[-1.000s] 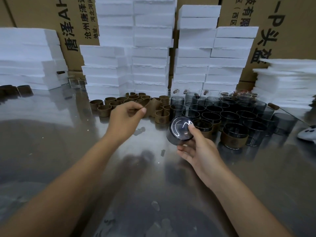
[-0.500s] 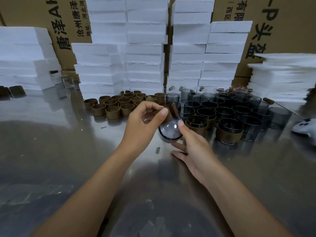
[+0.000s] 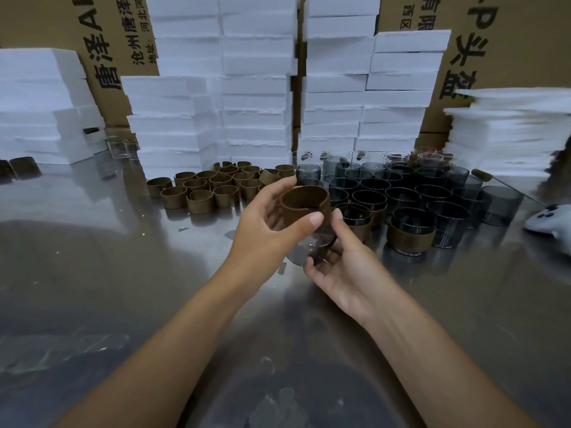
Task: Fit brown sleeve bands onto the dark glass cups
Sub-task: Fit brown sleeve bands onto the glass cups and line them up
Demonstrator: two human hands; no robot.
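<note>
My left hand grips a brown sleeve band between thumb and fingers, held above the table centre. Just below it my right hand holds a dark glass cup, tilted, with the band sitting at or over its upper end. Several loose brown bands stand in rows behind my left hand. Several dark glass cups crowd the table behind my right hand; two at the front, one of them, wear brown bands.
Stacks of white foam slabs and cardboard boxes line the back of the shiny metal table. A white controller-like object lies at the right edge. A thin rod with a handle lies behind the cups.
My left hand picked a brown band from the rows and carried it right to the cup. My right hand turned the cup from showing its base to sitting under the band.
</note>
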